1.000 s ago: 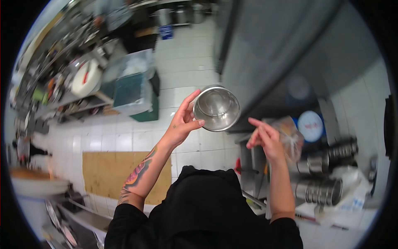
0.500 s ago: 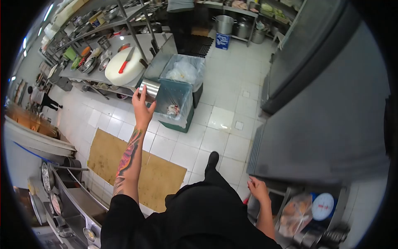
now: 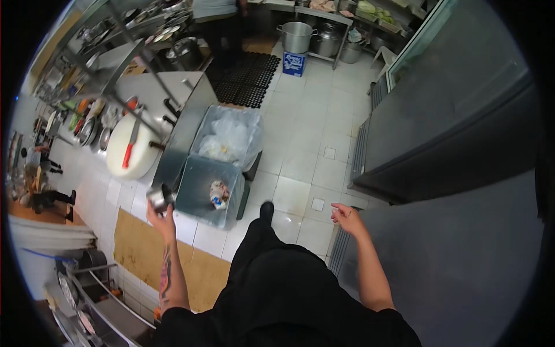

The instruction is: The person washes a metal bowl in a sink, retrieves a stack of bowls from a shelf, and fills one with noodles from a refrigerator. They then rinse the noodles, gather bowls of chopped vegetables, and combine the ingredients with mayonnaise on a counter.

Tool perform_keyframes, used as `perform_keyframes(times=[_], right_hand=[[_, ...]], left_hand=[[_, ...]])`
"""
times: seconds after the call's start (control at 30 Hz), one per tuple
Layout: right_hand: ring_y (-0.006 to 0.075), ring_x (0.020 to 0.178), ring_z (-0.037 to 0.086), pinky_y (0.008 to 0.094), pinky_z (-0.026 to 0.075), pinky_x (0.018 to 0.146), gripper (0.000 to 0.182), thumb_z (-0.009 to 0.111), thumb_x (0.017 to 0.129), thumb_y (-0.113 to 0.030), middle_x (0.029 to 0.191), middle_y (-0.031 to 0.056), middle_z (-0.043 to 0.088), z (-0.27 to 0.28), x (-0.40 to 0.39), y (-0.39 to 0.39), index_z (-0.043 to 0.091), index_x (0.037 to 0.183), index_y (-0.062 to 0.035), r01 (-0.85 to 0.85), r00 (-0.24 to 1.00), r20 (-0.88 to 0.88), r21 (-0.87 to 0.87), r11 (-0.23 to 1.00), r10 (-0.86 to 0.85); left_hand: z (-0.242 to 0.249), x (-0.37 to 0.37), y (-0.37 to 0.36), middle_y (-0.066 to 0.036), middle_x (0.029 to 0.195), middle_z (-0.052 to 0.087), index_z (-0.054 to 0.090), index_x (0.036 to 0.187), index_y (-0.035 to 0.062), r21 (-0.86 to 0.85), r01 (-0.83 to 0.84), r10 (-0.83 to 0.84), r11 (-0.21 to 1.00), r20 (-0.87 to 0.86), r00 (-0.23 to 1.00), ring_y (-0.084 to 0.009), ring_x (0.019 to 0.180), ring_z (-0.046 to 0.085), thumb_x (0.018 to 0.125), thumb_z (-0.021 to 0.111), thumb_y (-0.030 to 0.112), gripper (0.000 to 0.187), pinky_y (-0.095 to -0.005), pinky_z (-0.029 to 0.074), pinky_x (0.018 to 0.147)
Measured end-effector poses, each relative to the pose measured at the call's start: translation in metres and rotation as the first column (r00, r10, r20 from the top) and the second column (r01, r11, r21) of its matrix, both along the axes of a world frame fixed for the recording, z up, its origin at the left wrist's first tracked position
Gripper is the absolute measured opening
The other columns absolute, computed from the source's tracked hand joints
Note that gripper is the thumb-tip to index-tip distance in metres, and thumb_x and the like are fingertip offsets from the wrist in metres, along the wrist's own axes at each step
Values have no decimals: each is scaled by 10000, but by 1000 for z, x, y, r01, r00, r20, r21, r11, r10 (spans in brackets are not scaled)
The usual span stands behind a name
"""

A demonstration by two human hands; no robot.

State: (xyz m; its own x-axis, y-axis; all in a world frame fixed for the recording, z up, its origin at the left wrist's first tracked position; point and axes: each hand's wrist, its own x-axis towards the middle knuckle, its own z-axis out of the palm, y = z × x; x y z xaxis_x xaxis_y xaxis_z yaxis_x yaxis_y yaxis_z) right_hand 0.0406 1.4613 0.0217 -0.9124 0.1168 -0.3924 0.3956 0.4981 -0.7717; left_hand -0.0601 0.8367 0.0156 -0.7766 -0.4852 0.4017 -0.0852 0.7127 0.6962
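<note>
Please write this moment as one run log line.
left hand: holds steel cup | right hand: empty, open | near: lined bin, cutting board

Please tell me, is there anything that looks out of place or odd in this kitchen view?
One thing stands out: a flattened cardboard sheet lies on the tiled floor, its corners uneven. A red-handled knife rests on the round white cutting board. The left hand holds a small metal bowl beside the lined bin.
</note>
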Motion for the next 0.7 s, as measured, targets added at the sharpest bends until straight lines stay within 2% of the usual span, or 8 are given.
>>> perform_keyframes(times=[0.07, 0.13, 0.27, 0.33, 0.53, 0.63, 0.67, 0.7], right_hand=[[255, 764, 691, 369, 540, 737, 417, 626, 938, -315, 833, 142, 706, -56, -40, 32, 636, 1231, -18, 132, 991, 38, -202, 970, -127], [265, 764, 695, 379, 546, 748, 383, 600, 953, -285, 886, 127, 723, -132, -41, 76, 636, 1230, -23, 291, 953, 116, -99, 952, -279], [321, 947, 696, 446, 530, 825, 344, 536, 949, -308, 1006, 202, 713, -213, 26, 125, 723, 960, -20, -50, 786, 530, 566, 823, -317], [371, 1012, 670, 434, 515, 878, 359, 631, 915, -306, 1104, 193, 704, -203, 37, 121, 714, 1100, -9, -131, 569, 792, 354, 926, -222], [361, 1333, 471, 514, 415, 1085, 454, 447, 1002, -426, 1462, 93, 496, -254, -32, 116, 552, 1387, -210, -503, 359, 915, 23, 864, 185], [366, 1395, 400, 645, 343, 1091, 553, 505, 946, -547, 1559, 48, 376, -182, -168, 146, 499, 1433, -284, -114, 465, 866, 265, 957, -184], [348, 1306, 496, 472, 403, 1088, 600, 520, 921, -569, 1418, 160, 524, -230, -188, 181, 566, 1369, -172, -254, 622, 767, 387, 886, -157], [357, 1319, 475, 465, 370, 1120, 591, 547, 911, -558, 1431, 139, 520, -145, -257, 188, 562, 1381, -199, -105, 752, 607, 496, 862, -258]], left_hand=[[-69, -33, -10, -141, 1198, 584, 362, 1471, 57, 788, -220, 120, 575, 184, 976, -237, 930, 619, 870, 705, 235, 714, -346, 542, 732], [-85, -81, 22, -94, 1255, 571, 404, 1427, 111, 863, -195, 17, 465, 212, 977, -235, 1008, 634, 934, 542, 319, 553, -381, 577, 671], [-91, -249, 104, -106, 1334, 531, 420, 1429, 110, 855, -44, -192, 516, 166, 967, -254, 1120, 600, 927, 495, 234, 522, -400, 586, 733], [-89, -353, 141, -139, 1351, 531, 466, 1412, 27, 745, 256, -416, 616, 32, 909, -264, 1222, 536, 901, 486, 178, 533, -350, 426, 1039], [13, -560, 292, -203, 1413, 525, 465, 1412, 4, 207, 829, -853, 520, 171, 492, -338, 1331, 478, 923, 447, 144, 509, -381, 338, 1126], [-30, -640, 330, -256, 1300, 587, 488, 1407, 94, 87, 896, -806, 436, 481, 345, -435, 1204, 554, 918, 475, 209, 502, -457, 429, 1044], [-34, -653, 342, -270, 1258, 606, 496, 1403, 125, 115, 865, -694, 488, 652, 305, -457, 1159, 575, 912, 486, 236, 503, -482, 451, 1014], [-70, -669, 339, -282, 1220, 618, 499, 1400, 138, 74, 868, -672, 491, 666, 324, -468, 1126, 588, 911, 483, 263, 505, -502, 458, 988]])
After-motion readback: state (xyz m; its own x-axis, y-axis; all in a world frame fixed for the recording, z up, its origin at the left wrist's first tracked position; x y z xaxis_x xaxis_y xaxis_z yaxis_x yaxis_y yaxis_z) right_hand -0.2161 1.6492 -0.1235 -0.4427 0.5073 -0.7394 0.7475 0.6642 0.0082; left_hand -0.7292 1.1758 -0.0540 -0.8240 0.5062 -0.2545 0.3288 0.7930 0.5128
